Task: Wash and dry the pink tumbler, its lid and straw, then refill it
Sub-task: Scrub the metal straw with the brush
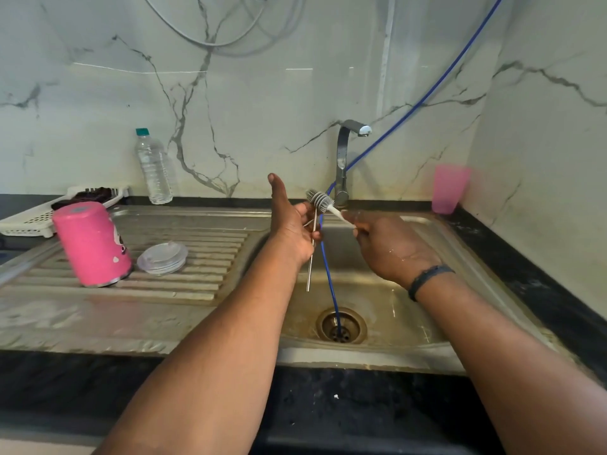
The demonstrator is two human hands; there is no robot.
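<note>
My left hand [294,224] is raised over the left edge of the sink basin [387,310], thumb pointing up, with its fingers curled round a thin metal straw [310,267]. The straw hangs nearly upright, its lower end free above the basin. My right hand [387,247] is just beside the left, the two close but not touching, and it pinches the white handle of a small brush [320,200]; the grey bristle head points up and left and sits by the top of the straw (whether bristles and straw actually touch I cannot tell). The back of the right hand shows water droplets, and a dark band [427,279] circles that wrist.

A blue hose [328,277] descends from the upper right, passes behind the hands and enters the drain [341,325]. The chrome tap [343,162] stands at the back of the basin.

On the ribbed draining board [184,284] to the left, the pink tumbler [92,243] stands mouth down, tilted slightly. Its clear lid [162,257] lies flat just to its right, close to the tumbler's lower edge.

Further back, a white tray [36,218] holding something dark sits on the counter, near a clear water bottle [153,169] with a green cap against the marble wall. A translucent pink cup [448,188] stands in the right-hand corner.
</note>
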